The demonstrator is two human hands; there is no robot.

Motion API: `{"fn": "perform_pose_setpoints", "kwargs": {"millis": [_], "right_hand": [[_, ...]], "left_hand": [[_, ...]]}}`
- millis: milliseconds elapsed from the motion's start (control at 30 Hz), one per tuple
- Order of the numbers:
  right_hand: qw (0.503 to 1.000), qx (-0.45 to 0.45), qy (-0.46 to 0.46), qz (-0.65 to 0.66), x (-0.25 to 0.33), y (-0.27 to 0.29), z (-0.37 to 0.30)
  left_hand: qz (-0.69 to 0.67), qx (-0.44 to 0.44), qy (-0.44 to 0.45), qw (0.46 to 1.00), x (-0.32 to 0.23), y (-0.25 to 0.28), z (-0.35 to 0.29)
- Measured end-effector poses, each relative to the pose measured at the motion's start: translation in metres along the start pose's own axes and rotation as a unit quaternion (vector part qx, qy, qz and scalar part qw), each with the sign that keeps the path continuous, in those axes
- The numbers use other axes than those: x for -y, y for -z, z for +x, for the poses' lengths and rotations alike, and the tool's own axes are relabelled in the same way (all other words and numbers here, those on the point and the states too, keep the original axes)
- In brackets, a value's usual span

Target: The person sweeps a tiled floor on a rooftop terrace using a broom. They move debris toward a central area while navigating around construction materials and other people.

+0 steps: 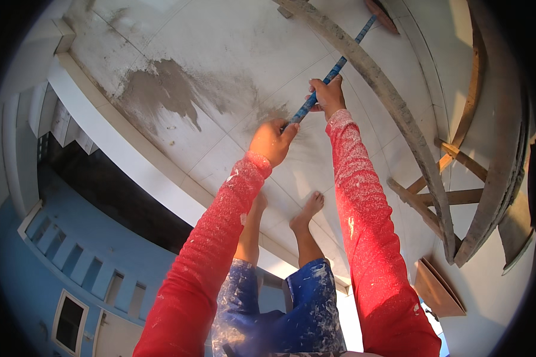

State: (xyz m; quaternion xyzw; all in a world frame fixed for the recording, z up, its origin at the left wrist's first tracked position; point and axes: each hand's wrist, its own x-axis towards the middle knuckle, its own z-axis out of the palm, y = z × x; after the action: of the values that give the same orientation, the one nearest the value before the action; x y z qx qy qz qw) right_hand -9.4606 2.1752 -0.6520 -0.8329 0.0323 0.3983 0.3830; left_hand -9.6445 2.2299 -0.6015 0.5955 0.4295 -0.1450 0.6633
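Observation:
A long blue-patterned pole slants from my hands up to the right over the tiled floor. My left hand is closed around its near end. Farther up the pole, my right hand grips it with the fingers wrapped round. The pole runs past a long grey plank. Beyond the plank, a reddish-brown piece lies at the pole's far end; whether the two are joined I cannot tell. Left of my hands, a patch of grey-brown dust or mortar is smeared across the tiles.
Wooden trestle legs and stacked long boards stand on the right. A brown panel leans near my right forearm. On the left, a white raised edge borders a drop toward a blue wall. My bare feet stand near that edge.

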Motion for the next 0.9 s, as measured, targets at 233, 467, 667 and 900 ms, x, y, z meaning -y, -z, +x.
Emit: {"fn": "perform_pose_setpoints", "kwargs": {"millis": [233, 467, 667, 900], "right_hand": [[0.982, 0.050, -0.166, -0.076, -0.080, -0.089, -0.177], [0.940, 0.199, -0.270, 0.057, -0.102, -0.110, -0.414], [0.954, 0.222, -0.163, 0.116, -0.108, 0.088, -0.357], [0.868, 0.097, -0.015, -0.487, -0.214, 0.446, -0.406]], "left_hand": [[-0.009, -0.091, 0.133, 0.987, 0.107, 0.006, -0.231], [-0.119, -0.129, 0.261, 0.949, 0.117, 0.000, -0.458], [-0.265, -0.165, 0.148, 0.939, 0.084, -0.082, -0.453], [-0.157, -0.368, 0.168, 0.901, 0.140, -0.169, -0.447]]}}
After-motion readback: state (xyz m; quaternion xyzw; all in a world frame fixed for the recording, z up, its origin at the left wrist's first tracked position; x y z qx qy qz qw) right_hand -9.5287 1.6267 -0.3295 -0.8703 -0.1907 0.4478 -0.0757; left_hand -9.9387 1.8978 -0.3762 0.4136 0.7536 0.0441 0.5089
